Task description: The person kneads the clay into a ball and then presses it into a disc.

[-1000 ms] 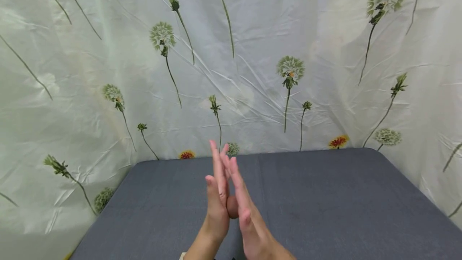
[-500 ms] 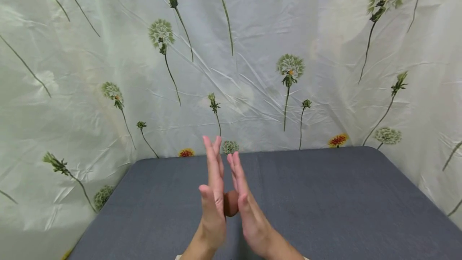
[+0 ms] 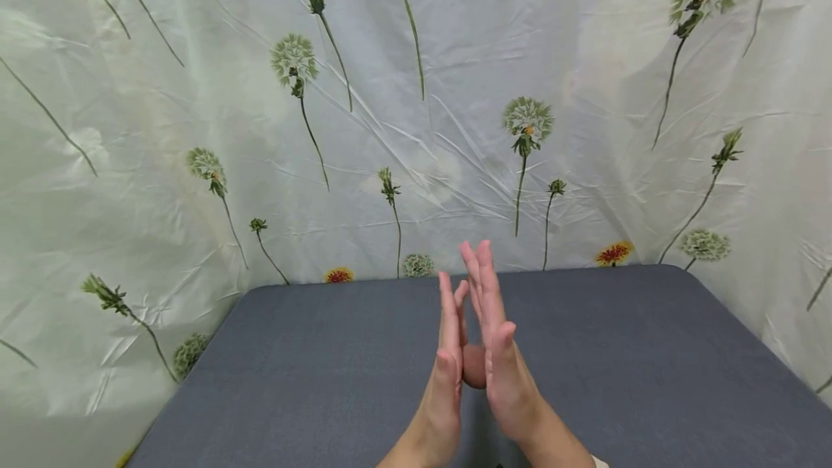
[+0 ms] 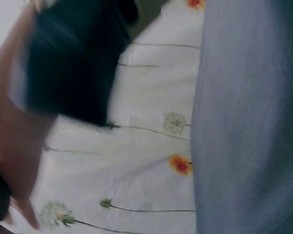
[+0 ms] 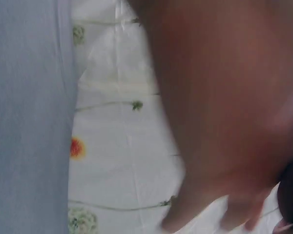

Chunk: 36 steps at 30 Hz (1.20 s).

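In the head view, a smooth reddish-brown ball (image 3: pixel 474 367) sits between two upright palms above the table. The left hand (image 3: pixel 445 381) touches it from the left side, fingers straight and pointing up and away. Facing it, the right hand (image 3: pixel 508 374) presses on the ball's other side, its straight fingertips reaching higher than the left ones. Both palms cover part of the ball. The left wrist view has the blurred left hand (image 4: pixel 19 131) along its left side; the right hand (image 5: pixel 224 97) fills much of the right wrist view. Neither wrist view shows the ball.
A dark grey cloth-covered table (image 3: pixel 312 381) extends beneath and beyond the hands. Behind it hangs a pale curtain (image 3: pixel 429 128) printed with dandelions and orange flowers. A dark, blurred block-like object (image 4: pixel 73 58) is close to the left wrist camera.
Both hands have shifted right with the ball between them. The palms have slid past each other: the right hand now reaches farther forward, where the left did before.
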Available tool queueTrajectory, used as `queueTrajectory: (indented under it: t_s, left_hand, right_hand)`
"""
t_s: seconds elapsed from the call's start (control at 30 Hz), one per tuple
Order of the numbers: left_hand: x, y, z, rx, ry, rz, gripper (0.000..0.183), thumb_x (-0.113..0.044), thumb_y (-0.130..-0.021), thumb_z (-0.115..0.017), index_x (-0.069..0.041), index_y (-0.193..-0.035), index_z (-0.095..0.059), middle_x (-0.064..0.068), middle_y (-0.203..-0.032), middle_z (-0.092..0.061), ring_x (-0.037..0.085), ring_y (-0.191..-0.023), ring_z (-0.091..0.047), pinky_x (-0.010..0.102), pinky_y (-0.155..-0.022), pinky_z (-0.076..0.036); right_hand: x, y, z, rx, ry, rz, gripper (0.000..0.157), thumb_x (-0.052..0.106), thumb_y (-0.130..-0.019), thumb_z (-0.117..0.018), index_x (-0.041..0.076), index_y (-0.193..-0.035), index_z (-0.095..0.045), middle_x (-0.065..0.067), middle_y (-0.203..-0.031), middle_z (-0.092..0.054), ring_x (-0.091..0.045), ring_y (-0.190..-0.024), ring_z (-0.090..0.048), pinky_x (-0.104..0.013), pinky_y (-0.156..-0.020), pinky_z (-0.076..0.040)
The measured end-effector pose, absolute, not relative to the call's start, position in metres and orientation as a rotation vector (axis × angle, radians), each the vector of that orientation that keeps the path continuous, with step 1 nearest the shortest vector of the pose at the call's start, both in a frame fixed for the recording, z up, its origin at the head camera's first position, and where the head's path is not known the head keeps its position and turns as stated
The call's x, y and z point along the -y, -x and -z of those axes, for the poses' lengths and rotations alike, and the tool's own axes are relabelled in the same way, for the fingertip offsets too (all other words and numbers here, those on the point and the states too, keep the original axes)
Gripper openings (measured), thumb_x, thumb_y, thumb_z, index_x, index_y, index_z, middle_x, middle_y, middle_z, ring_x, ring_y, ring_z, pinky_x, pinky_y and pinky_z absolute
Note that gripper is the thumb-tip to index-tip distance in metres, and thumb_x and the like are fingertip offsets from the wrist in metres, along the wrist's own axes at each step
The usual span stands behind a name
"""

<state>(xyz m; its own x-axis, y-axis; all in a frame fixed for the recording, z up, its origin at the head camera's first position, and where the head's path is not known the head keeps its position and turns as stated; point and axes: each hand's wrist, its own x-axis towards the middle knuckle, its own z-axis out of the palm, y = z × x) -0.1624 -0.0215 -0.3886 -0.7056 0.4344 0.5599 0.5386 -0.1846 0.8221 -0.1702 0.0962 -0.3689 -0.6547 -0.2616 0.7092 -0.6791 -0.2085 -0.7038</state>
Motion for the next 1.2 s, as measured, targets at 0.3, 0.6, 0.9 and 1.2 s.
queueTrajectory:
  t_s: [0.3, 0.6, 0.9, 1.2]
  left_hand:
    - [0.052, 0.164, 0.356, 1.826, 1.05, 1.915, 0.079, -0.078, -0.106, -0.006, -0.039, -0.168, 0.023, -0.002, -0.182, 0.011, 0.033, -0.167, 0.02, 0.082, -0.117, 0.018]
    - [0.046, 0.182, 0.372, 1.895, 0.924, 2.067, 0.073, -0.073, -0.107, 0.001, -0.04, -0.168, 0.023, -0.001, -0.182, 0.008, 0.028, -0.169, 0.012, 0.072, -0.128, 0.007]
    - [0.014, 0.162, 0.392, 1.928, 1.216, 1.979, 0.067, -0.058, -0.113, 0.0, -0.029, -0.169, 0.025, 0.001, -0.181, 0.018, 0.024, -0.168, 0.019, 0.06, -0.131, 0.01]
    - [0.051, 0.166, 0.358, 1.804, 1.037, 1.971, 0.077, -0.077, -0.106, -0.002, -0.039, -0.168, 0.023, -0.002, -0.182, 0.011, 0.028, -0.167, 0.021, 0.08, -0.118, 0.019]
  right_hand:
    - [-0.067, 0.172, 0.395, 1.809, -1.252, -2.022, 0.063, 0.05, -0.116, -0.003, 0.028, -0.173, 0.015, -0.005, -0.183, 0.008, -0.035, -0.168, 0.012, -0.072, -0.127, 0.01]
    - [-0.066, 0.169, 0.393, 1.711, -1.346, -1.707, 0.08, 0.055, -0.115, -0.002, -0.001, -0.169, 0.013, -0.019, -0.181, 0.006, -0.028, -0.169, 0.011, -0.028, -0.133, 0.004]
    - [-0.109, 0.18, 0.364, 1.781, -1.068, -1.927, 0.074, 0.066, -0.112, -0.007, 0.029, -0.173, 0.014, 0.002, -0.183, 0.002, -0.035, -0.168, 0.013, -0.066, -0.13, 0.005]
    - [-0.07, 0.177, 0.402, 1.848, -1.272, -1.995, 0.064, 0.05, -0.116, -0.001, 0.025, -0.172, 0.018, -0.004, -0.183, 0.01, -0.03, -0.168, 0.016, -0.059, -0.133, 0.01]
